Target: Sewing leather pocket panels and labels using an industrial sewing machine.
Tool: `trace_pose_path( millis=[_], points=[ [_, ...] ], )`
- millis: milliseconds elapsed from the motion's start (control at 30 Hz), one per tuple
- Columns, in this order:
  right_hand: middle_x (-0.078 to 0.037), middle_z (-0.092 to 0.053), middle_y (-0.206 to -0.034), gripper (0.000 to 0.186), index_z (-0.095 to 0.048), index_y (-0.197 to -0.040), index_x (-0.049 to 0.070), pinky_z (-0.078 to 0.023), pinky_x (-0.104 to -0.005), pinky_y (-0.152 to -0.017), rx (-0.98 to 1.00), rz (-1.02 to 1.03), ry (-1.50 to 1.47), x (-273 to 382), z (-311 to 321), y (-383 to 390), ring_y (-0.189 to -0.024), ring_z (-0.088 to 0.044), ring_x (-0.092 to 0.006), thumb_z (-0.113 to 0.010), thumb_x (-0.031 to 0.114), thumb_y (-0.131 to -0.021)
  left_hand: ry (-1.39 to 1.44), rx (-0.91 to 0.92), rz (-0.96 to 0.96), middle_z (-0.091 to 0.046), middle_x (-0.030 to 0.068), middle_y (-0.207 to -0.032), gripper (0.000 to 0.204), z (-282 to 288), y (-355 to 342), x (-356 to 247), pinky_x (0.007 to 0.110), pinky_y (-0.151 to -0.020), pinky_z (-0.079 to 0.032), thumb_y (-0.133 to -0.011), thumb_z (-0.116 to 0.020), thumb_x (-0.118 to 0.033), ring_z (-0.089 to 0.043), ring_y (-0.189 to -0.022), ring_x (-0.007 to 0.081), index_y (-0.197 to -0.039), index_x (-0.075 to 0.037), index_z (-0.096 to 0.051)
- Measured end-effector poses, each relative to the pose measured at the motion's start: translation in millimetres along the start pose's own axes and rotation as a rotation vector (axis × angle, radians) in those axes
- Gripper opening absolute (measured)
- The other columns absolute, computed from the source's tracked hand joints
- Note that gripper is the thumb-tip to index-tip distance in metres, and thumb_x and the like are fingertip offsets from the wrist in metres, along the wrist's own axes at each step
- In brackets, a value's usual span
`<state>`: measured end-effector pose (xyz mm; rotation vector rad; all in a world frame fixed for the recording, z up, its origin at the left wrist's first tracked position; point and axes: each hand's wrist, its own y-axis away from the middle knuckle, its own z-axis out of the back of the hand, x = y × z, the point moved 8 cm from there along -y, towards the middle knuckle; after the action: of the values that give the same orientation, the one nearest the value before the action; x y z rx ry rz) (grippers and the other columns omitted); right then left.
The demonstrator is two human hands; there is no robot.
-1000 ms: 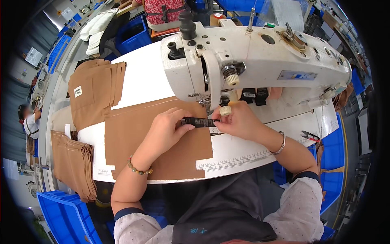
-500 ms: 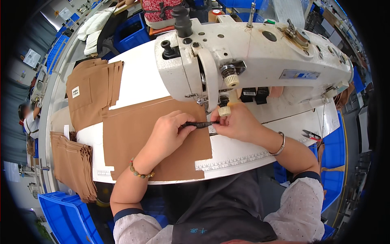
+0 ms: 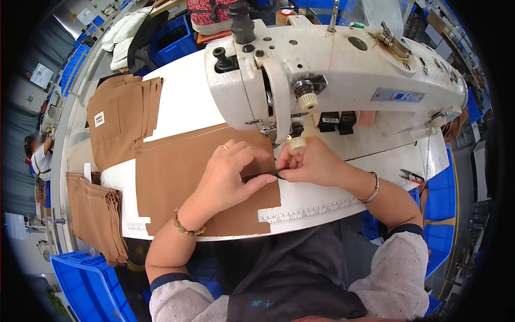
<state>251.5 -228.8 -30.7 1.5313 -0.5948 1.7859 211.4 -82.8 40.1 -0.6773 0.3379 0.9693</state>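
A brown fabric panel (image 3: 177, 182) lies flat on the white sewing table, its right edge close to the needle area of the white sewing machine (image 3: 343, 70). My right hand (image 3: 311, 163) pinches the end of a narrow black strip (image 3: 252, 175) just right of the panel's edge. Over the panel, my left hand (image 3: 228, 174) has its thumb stretched toward the right fingertips and its index finger raised apart. The strip runs back between that thumb and finger, partly hidden; firm contact with the left hand does not show.
Stacked brown pieces (image 3: 115, 118) lie at the far left, and more folded brown pieces (image 3: 96, 214) hang over the left edge. Small scissors (image 3: 412, 176) rest at the right. A ruler strip (image 3: 316, 210) runs along the front edge. Blue bins (image 3: 91, 284) stand beside the table.
My left hand has loosened its pinch on the black strip, its fingers spreading and its thumb sliding right toward my right hand. My right hand still pinches the strip and has shifted slightly.
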Motion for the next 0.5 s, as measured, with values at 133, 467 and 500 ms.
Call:
trace_pose_path(
  millis=[133, 467, 500],
  points=[
    [-0.007, -0.070, -0.081, 0.017, -0.068, -0.090, 0.000, -0.052, -0.0249, -0.063, 0.147, -0.089, -0.118, 1, -10, 4, -0.071, -0.067, -0.0113, -0.075, 0.011, -0.080, 0.242, 0.215, 0.131, -0.069, 0.0051, -0.080, 0.011, -14, 4, 6, 0.029, -0.066, -0.049, -0.082, -0.081, -0.008, -0.060, -0.070, 0.0153, -0.086, -0.003, -0.072],
    [-0.003, -0.057, -0.079, 0.024, -0.066, -0.097, 0.000, -0.048, -0.0271, -0.054, 0.125, 1.045, 1.258, 50, -79, 61, -0.071, -0.061, -0.0147, -0.067, 0.014, -0.077, 0.534, 0.296, 0.140, -0.067, 0.0034, -0.075, 0.008, 38, 27, -28, 0.028, -0.061, -0.046, -0.082, -0.080, -0.004, -0.060, -0.066, 0.0126, -0.084, -0.003, -0.072],
    [-0.002, -0.055, -0.076, 0.023, -0.067, -0.096, 0.001, -0.047, -0.0263, -0.050, 0.105, 1.050, 1.221, 50, -77, 61, -0.071, -0.061, -0.0142, -0.065, 0.011, -0.075, 0.494, 0.363, 0.140, -0.067, 0.0033, -0.075, 0.008, 30, 32, -36, 0.030, -0.064, -0.046, -0.083, -0.080, -0.005, -0.060, -0.067, 0.0159, -0.084, -0.005, -0.072]
  ],
)
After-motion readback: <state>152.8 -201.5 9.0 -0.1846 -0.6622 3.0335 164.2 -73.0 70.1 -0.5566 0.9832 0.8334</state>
